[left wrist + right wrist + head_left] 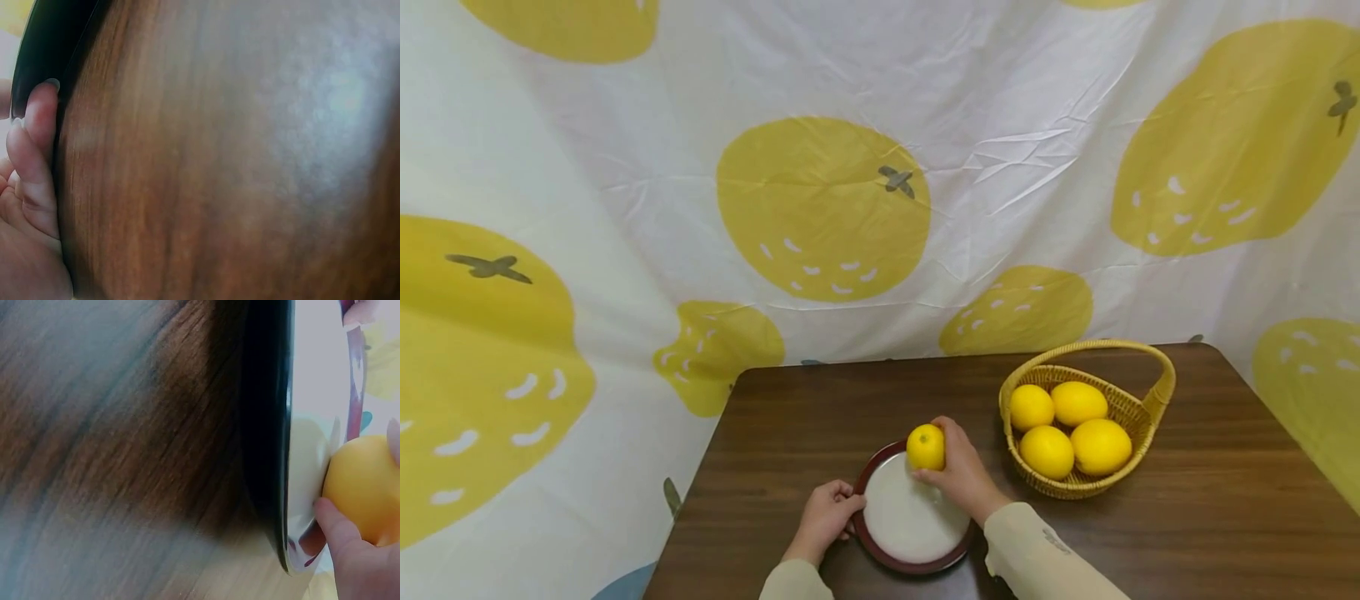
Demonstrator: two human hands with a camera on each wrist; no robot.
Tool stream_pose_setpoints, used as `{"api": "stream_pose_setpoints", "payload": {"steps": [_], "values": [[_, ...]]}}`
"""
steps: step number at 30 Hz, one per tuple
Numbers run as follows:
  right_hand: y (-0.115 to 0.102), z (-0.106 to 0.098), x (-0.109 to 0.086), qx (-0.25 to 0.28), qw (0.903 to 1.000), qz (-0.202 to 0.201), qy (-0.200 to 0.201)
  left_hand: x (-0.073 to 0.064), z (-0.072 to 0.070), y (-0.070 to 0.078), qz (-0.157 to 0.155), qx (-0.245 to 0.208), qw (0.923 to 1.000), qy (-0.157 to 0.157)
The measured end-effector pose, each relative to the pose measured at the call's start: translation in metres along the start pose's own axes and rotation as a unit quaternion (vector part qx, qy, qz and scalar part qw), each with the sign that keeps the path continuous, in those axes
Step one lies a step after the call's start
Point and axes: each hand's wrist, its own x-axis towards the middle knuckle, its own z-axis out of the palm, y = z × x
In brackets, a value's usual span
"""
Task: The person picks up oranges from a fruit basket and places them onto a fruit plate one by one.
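My right hand (962,473) grips a yellow lemon (926,447) from its right side, low over the far edge of a white plate (912,518) with a dark red rim. In the right wrist view the lemon (362,487) is right at the plate's surface, one fingertip beside it. At the plate's left edge, my left hand (826,518) pinches the rim, thumb on top. Fingers (40,119) of that hand curl beneath the plate's dark underside in the left wrist view.
A wicker basket (1069,488) with a tall arched handle stands right of the plate, holding several lemons (1047,452). Both plate and basket are on a dark wooden table (797,417). Behind it hangs a white cloth (985,208) printed with big lemons.
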Motion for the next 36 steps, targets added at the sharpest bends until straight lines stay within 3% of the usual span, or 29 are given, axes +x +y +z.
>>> {"api": "stream_pose_setpoints", "payload": {"steps": [19, 36], "values": [[0.003, 0.008, 0.002, -0.001, 1.0000, 0.003, -0.001, 0.000, 0.001, 0.001, -0.013, 0.010, 0.9999, 0.003], [-0.001, -0.001, -0.009, -0.015, 0.9998, 0.015, -0.002, -0.001, 0.001, 0.002, -0.015, 0.010, 0.9998, 0.003]]}}
